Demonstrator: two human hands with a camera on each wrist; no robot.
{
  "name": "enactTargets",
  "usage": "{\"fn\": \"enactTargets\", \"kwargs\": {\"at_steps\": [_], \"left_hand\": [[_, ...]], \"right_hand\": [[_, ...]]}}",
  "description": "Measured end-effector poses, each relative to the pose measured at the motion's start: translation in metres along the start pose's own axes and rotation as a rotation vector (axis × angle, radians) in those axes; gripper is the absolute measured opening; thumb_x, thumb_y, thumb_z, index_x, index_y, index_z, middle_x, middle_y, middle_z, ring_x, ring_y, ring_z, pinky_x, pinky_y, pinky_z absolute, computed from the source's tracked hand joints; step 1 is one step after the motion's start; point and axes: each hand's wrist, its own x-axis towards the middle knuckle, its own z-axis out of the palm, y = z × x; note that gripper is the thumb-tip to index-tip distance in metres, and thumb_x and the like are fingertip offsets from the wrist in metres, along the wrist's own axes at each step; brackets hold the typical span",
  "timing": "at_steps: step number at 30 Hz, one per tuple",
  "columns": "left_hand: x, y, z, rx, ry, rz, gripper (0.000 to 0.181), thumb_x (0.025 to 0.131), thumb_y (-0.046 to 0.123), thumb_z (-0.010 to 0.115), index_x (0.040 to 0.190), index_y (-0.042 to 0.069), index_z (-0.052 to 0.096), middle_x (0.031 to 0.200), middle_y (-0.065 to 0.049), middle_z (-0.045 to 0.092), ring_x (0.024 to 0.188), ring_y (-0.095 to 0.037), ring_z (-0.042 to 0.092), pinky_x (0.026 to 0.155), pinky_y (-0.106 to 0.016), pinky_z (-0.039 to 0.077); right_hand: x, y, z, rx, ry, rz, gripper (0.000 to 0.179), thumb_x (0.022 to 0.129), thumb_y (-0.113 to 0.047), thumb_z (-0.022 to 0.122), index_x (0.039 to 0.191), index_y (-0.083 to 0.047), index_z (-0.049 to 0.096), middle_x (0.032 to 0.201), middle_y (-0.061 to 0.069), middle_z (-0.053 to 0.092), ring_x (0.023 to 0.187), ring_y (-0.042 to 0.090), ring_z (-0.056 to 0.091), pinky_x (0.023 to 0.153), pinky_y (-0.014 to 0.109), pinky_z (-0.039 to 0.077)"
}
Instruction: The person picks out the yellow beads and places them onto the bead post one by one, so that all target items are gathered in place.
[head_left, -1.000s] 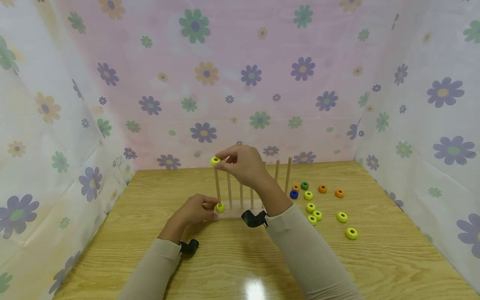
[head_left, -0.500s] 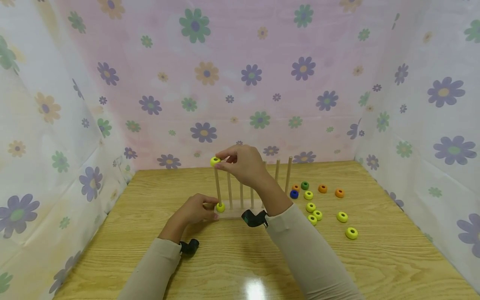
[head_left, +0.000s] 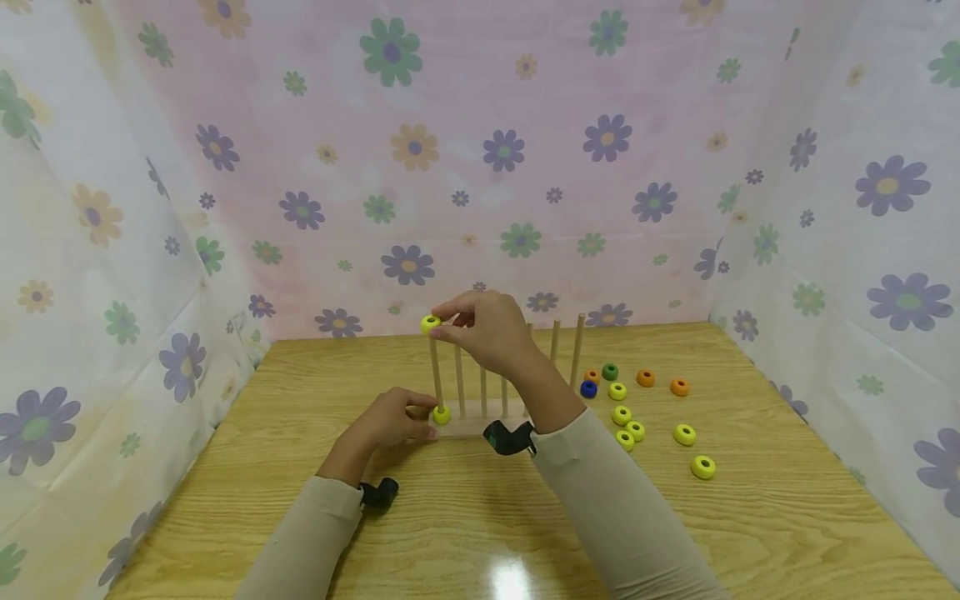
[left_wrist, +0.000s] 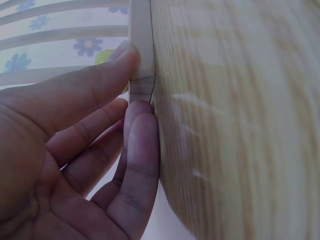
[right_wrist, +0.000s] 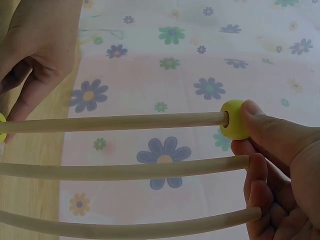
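- Yellow, rounded, holed bead (right_wrist: 232, 121): atop the leftmost peg (head_left: 436, 372) of the pale wooden peg rack (head_left: 467, 427), pinched in the right hand's (head_left: 489, 333) grip, peg tip at its hole.
- Left hand (head_left: 393, 417) grasps the rack's left end, beside the lower yellow bead (head_left: 441, 416).
- Apparent step: threading; the next move likely calls for alignment, then letting the bead down.

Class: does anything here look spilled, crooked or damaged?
Nothing stands out. The wooden peg rack stands upright on the table, the right hand pinches a yellow bead at the tip of an end peg, and the loose beads show no damage. Pegs look bowed in the right wrist view, probably lens distortion.
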Motion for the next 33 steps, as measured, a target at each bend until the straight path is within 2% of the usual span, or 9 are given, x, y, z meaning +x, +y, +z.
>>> {"fn": "enactTargets", "kwargs": {"at_steps": [15,19,33], "left_hand": [[0.0013,-0.0004,0.0005,-0.005,-0.001,-0.003,0.050,0.086,0.021,0.087,0.134,0.020,0.072,0.141,-0.011,0.066,0.127,-0.038,0.064,0.095,-0.049,0.059],[0.0017,-0.0012,0.0007,0.004,-0.002,0.000,0.053,0.086,0.020,0.087,0.137,0.016,0.070,0.141,-0.011,0.065,0.129,-0.039,0.062,0.097,-0.049,0.058],[0.0014,0.0005,0.0009,0.011,0.017,-0.011,0.056,0.086,0.019,0.087,0.138,0.014,0.069,0.142,-0.009,0.065,0.132,-0.037,0.061,0.101,-0.051,0.056]], "right_hand": [[0.0009,0.0047,0.0019,0.001,0.006,-0.004,0.020,0.092,-0.038,0.080,0.108,-0.027,0.083,0.105,-0.013,0.074,0.088,0.007,0.065,0.073,0.031,0.056],[0.0008,0.0048,0.0017,-0.001,0.004,-0.002,0.019,0.092,-0.038,0.080,0.108,-0.027,0.083,0.106,-0.013,0.074,0.089,0.007,0.065,0.074,0.031,0.057],[0.0000,0.0033,0.0008,-0.008,0.000,-0.007,0.020,0.094,-0.038,0.078,0.110,-0.026,0.082,0.105,-0.012,0.074,0.088,0.008,0.064,0.070,0.030,0.056]]}}
